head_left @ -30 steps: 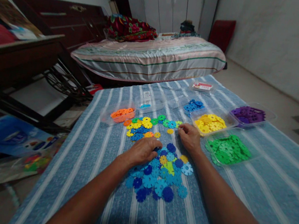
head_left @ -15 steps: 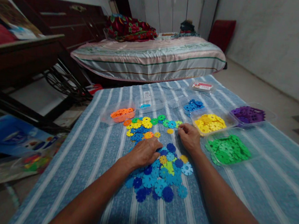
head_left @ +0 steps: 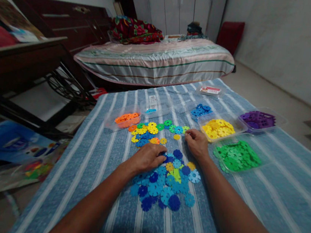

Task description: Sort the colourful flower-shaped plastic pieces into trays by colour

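My left hand rests curled on the blue disc pile mid-frame, grip unclear; right hand pinches near the yellow tray, bare cloth lower right.

The near heap of snowflake discs lies on the striped cloth, under the left hand; a farther disc heap lies behind it; trays sit right; the bed stands behind.
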Tool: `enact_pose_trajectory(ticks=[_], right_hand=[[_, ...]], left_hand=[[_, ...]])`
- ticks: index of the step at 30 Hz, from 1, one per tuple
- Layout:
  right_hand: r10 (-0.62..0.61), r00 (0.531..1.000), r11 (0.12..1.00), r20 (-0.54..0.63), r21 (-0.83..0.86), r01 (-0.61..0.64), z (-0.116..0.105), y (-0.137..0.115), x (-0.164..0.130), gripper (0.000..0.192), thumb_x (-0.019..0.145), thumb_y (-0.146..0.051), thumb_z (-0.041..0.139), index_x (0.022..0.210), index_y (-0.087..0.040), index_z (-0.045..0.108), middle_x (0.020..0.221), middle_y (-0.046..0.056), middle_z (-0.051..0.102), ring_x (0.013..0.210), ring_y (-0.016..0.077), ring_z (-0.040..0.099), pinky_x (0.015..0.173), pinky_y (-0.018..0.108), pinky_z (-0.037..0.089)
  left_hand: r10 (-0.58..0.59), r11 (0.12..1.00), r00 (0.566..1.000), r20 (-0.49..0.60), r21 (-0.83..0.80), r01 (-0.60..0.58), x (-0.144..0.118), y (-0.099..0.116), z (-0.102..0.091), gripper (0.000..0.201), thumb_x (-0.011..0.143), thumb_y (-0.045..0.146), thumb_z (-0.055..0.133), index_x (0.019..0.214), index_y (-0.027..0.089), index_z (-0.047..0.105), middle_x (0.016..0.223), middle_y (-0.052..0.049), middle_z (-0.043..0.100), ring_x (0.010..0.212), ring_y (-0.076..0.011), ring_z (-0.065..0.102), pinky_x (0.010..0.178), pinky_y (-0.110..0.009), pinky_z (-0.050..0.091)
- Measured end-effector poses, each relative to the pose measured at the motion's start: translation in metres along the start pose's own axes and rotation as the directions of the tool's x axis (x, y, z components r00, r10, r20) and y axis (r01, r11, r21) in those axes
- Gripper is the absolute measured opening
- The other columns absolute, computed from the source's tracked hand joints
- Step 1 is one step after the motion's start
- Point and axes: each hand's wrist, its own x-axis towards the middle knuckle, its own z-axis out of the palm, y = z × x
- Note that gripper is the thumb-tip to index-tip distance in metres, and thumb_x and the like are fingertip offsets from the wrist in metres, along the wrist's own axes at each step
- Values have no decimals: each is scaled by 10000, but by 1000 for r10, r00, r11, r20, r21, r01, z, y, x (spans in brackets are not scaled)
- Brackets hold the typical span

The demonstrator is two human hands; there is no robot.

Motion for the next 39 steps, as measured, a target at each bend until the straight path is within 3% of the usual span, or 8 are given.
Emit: enact_pose_trajectory(ticks=[5,9,14,17,21,28,34,39], right_hand=[[-5,1000,1000,4,6,5,1,1,1,265,758,-363,495,786,-196,699,616,-8,591,624,164,531,618,274,376],[-1,1000,1000,9,-1,1,1,1,1,255,762,-364,505,782,-200,699,610,-10,589,627,167,537,624,275,388],[0,1000,1000,11,12,0,0,1,1,239,767,-354,508,772,-206,696,613,-12,596,633,167,545,620,271,399],[-2,1000,1000,6,14,2,1,1,1,245,767,-353,504,772,-203,698,611,-12,594,623,167,544,613,272,395],[2,1000,1000,5,1,-2,1,1,1,240,770,-350,505,776,-208,699,623,-11,604,637,168,552,625,272,401],[6,1000,1000,8,-1,-6,1,1,1,240,763,-353,499,780,-213,693,633,-10,606,647,167,547,630,267,399],[-16,1000,1000,2,-11,16,1,3,2,235,770,-343,502,772,-209,695,625,-12,598,634,163,542,630,270,400],[-12,1000,1000,4,-1,12,2,6,3,231,775,-341,509,783,-208,698,645,-10,610,635,161,552,632,269,410]], left_hand=[[-165,935,974,-158,-339,103,8,-11,6,166,786,261,615,886,164,704,803,-33,706,745,-162,645,713,-291,495],[-394,736,894,-215,-657,166,24,-17,-13,105,742,228,666,798,139,671,659,-12,660,627,-150,642,601,-261,504],[-650,322,688,-322,-937,-134,56,-20,-64,164,767,166,698,885,125,592,773,-52,677,718,-171,706,699,-298,571],[-684,218,676,-276,-961,-172,66,-21,-73,133,800,154,677,850,114,561,799,-93,689,740,-184,720,745,-322,583],[-655,303,723,-223,-953,-19,61,-23,-47,163,743,150,716,827,117,581,757,-68,694,656,-147,697,639,-255,567],[-463,592,880,-109,-777,215,46,-18,-5,85,704,190,658,759,145,613,592,2,638,541,-126,634,518,-217,491],[-209,922,975,-73,-347,172,42,-8,10,85,720,177,602,764,157,673,587,22,624,569,-121,580,555,-225,424],[-121,993,992,-23,4,121,40,9,10,76,739,185,644,783,178,706,733,-15,681,687,-150,607,629,-247,418]])
